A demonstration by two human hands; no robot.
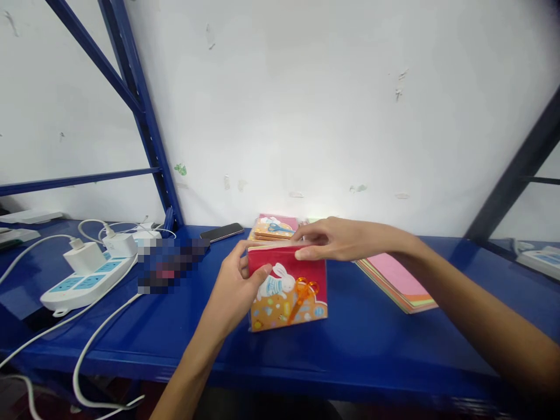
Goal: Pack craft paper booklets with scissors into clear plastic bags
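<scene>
A clear plastic packet (289, 286) stands upright above the blue table, its front showing a red and orange card with a white rabbit. Orange scissors (303, 298) show on its front, apparently under the plastic. My left hand (234, 283) grips the packet's left edge, thumb on the front and fingers behind. At the top edge, my right hand (326, 240) pinches the packet between thumb and fingers; some of those fingers are hidden behind it. Behind the packet lies a stack of similar packets (275, 226), the top one with blue scissors.
Coloured paper sheets (400, 280) lie to the right, partly under my right forearm. A phone (222, 232) rests near the wall. On the left, a white power strip (90, 283) carries plugged-in chargers and loose cables. Blue metal posts (153, 146) frame the blue table (367, 344).
</scene>
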